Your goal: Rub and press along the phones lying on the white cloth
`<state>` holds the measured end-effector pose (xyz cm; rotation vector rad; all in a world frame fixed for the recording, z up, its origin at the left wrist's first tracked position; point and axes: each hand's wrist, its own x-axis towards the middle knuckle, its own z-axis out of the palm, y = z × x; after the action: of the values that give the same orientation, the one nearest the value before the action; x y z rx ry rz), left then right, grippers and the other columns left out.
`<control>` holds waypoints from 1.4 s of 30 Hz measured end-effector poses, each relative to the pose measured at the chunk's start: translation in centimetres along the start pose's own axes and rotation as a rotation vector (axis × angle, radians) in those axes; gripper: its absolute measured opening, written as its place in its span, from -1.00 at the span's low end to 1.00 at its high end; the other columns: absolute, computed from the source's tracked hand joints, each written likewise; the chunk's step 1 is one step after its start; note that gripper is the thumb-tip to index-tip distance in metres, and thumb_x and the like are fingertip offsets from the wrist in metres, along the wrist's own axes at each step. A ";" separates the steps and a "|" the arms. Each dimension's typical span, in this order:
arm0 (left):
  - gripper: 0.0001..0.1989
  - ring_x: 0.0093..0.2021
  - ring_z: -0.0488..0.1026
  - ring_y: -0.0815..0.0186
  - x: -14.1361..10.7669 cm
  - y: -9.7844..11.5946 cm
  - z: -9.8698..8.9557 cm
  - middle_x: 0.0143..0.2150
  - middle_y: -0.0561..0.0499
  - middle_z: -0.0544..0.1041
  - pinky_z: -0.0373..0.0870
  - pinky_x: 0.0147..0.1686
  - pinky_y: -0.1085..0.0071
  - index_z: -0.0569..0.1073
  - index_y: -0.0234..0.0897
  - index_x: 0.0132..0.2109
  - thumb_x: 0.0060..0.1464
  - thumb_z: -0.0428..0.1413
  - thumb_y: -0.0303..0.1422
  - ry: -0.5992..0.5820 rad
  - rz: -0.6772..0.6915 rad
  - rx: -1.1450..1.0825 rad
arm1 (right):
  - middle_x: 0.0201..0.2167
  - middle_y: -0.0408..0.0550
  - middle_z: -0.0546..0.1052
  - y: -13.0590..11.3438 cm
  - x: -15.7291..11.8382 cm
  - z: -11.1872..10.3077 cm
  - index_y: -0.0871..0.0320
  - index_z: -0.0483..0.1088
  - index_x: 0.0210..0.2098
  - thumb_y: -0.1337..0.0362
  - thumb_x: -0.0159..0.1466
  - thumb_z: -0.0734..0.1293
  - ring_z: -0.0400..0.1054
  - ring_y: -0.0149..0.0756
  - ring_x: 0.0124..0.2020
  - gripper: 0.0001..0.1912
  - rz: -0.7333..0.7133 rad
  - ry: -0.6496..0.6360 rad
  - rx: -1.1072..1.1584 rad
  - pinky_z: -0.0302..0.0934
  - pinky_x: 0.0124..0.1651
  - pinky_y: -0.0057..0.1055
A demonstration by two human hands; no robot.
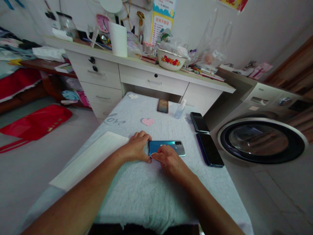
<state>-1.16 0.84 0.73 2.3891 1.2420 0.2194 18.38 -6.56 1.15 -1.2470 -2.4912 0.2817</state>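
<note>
A shiny blue smartphone (156,144) lies on its face on the cloth-covered table, long side across, its camera block at the right end. My left hand (139,146) grips its left end, thumb at the near corner and fingers at the far one. My right hand (168,160) is closed in a pinch over the near edge of the phone's back. A thin orange-edged bit shows at its fingertips; what it is I cannot make out. Left of my hands lies a long flat white strip (90,160).
Two dark phones, a smaller one (200,122) and a larger one (210,149), lie at the table's right edge. Farther back are a clear spray bottle (180,110) and a small brown item (162,106). A washing machine (261,104) stands right; a cluttered white desk (97,75) is behind.
</note>
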 end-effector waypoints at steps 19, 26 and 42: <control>-0.25 0.05 0.23 0.03 -0.1 0.0 -0.3 0.01 -0.08 0.29 0.25 0.01 0.20 0.32 -0.21 0.03 -0.38 0.29 -0.08 -0.015 0.012 -0.006 | -0.28 -0.05 0.35 -0.8 0.8 1.0 0.15 0.46 -0.21 0.45 0.30 0.17 0.17 -0.31 -0.26 -0.76 0.105 0.051 -0.029 0.08 -0.19 -0.41; -0.28 0.05 0.24 0.05 -0.2 -0.1 -0.4 0.00 -0.08 0.29 0.25 0.00 0.22 0.31 -0.20 0.01 -0.36 0.29 -0.10 -0.012 0.020 -0.010 | -0.29 -0.08 0.34 -1.1 0.9 1.3 0.10 0.49 -0.22 0.38 0.36 0.15 0.16 -0.32 -0.26 -0.72 0.048 0.018 0.048 0.04 -0.18 -0.40; -0.26 0.09 0.20 0.02 -0.4 0.1 -0.9 0.04 -0.09 0.28 0.22 0.04 0.19 0.31 -0.20 0.06 -0.34 0.26 -0.11 -0.050 0.026 -0.049 | -0.31 -0.05 0.35 0.2 -0.1 0.1 0.11 0.51 -0.17 0.49 0.25 0.18 0.18 -0.31 -0.29 -0.68 0.053 0.032 0.104 0.05 -0.23 -0.39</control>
<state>-1.64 0.73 1.58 2.3557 1.1706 0.1943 18.56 -6.49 0.99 -1.2661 -2.3868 0.3957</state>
